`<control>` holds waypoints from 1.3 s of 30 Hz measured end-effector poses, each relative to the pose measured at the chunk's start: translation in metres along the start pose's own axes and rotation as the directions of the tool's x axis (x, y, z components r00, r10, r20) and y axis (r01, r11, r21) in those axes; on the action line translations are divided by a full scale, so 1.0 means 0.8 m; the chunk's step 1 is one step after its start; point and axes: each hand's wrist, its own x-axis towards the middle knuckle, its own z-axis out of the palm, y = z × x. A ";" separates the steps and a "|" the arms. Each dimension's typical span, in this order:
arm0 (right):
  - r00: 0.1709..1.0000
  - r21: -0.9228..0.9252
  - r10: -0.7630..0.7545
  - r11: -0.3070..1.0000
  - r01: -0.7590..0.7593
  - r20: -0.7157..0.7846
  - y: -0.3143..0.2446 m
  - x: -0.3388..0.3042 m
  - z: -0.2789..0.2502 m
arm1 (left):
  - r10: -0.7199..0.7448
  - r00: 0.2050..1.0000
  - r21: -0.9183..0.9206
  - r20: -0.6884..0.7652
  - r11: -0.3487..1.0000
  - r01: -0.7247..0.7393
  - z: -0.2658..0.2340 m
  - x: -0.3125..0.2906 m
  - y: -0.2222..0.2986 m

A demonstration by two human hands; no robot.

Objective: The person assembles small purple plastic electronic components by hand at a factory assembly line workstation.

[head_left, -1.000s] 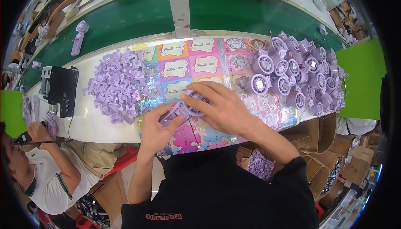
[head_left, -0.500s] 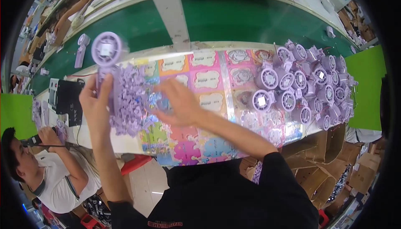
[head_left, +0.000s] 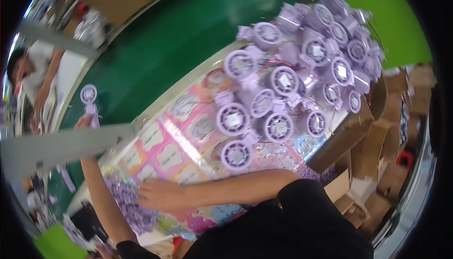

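My left hand (head_left: 83, 122) reaches out over the green belt, past the grey post. It is closed on the handle of a lilac handheld fan (head_left: 88, 94), whose round head points away from me. My right hand (head_left: 163, 194) lies palm down with its fingers stretched out, at the edge of a pile of small lilac plastic parts (head_left: 125, 202). Nothing shows in it, though its underside is hidden. Below it the bench carries colourful printed sheets (head_left: 170, 157). Right of these stands a big heap of lilac fan heads (head_left: 283, 82) with thin wires.
A grey metal post (head_left: 71, 143) crosses in front of my left forearm. The green conveyor belt (head_left: 155, 46) runs along the bench's far side, with another lilac fan (head_left: 66, 178) on it. Cardboard boxes (head_left: 373, 150) stand at the right. A person (head_left: 40, 70) sits across the belt.
The view has swung to the right. My left hand has carried the fan from above the small parts out over the belt. My right hand has settled by the pile.
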 end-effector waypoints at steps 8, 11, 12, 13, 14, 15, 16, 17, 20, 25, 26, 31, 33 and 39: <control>0.999 -0.061 0.047 0.997 -0.045 0.025 0.009 -0.011 0.008 | -0.489 0.815 -0.564 0.311 0.596 0.572 0.024 0.104 0.087; 0.998 -0.024 0.019 1.000 -0.018 0.052 0.005 -0.002 0.010 | -0.529 0.828 -0.572 0.185 0.627 0.529 0.022 0.095 0.024; 0.997 0.003 0.035 0.999 -0.035 0.064 0.006 -0.003 0.007 | -0.557 0.820 -0.515 0.135 0.667 0.538 0.025 0.092 0.013; 0.996 0.029 0.046 0.998 -0.049 0.076 0.005 -0.002 0.004 | -0.581 0.810 -0.453 0.080 0.703 0.549 0.025 0.084 0.002; 0.996 0.023 0.051 0.998 -0.053 0.078 0.008 -0.004 0.004 | -0.578 0.812 -0.458 0.084 0.701 0.546 0.032 0.075 0.002; 0.996 0.043 0.065 0.997 -0.068 0.062 0.012 -0.006 0.004 | -0.451 0.886 -0.434 0.107 0.781 0.450 0.034 0.061 0.001; 0.996 0.064 0.076 0.995 -0.079 0.045 0.015 -0.009 0.003 | -0.315 0.940 -0.411 0.131 0.846 0.341 0.034 0.047 0.000; 0.997 0.064 0.061 0.996 -0.064 0.043 0.013 -0.009 0.002 | -0.318 0.941 -0.406 0.117 0.850 0.337 0.026 0.030 -0.013; 1.000 0.068 0.011 0.998 -0.011 0.012 0.008 -0.004 0.004 | -0.415 0.873 -0.550 0.256 0.680 0.485 -0.003 -0.003 -0.028; 1.000 0.119 -0.011 0.993 0.011 -0.004 0.011 -0.006 0.008 | -0.530 0.830 -0.420 0.175 0.722 0.550 -0.092 -0.066 0.040; 1.000 0.132 -0.011 0.991 0.014 -0.027 0.012 -0.006 0.004 | -0.592 0.769 -0.191 0.243 0.748 0.636 -0.117 -0.075 0.062; 0.999 0.186 0.045 0.981 -0.046 0.007 0.023 -0.009 -0.018 | -0.371 0.881 -0.163 -0.295 0.928 0.336 -0.174 -0.199 0.267; 0.996 0.226 0.088 0.970 -0.088 0.010 0.015 -0.004 -0.034 | -0.416 0.779 -0.073 -0.469 0.897 0.435 -0.182 -0.268 0.299; 0.991 0.241 0.124 0.961 -0.134 0.056 0.001 0.004 -0.031 | -0.581 0.668 -0.109 -0.465 0.787 0.608 -0.132 -0.411 0.316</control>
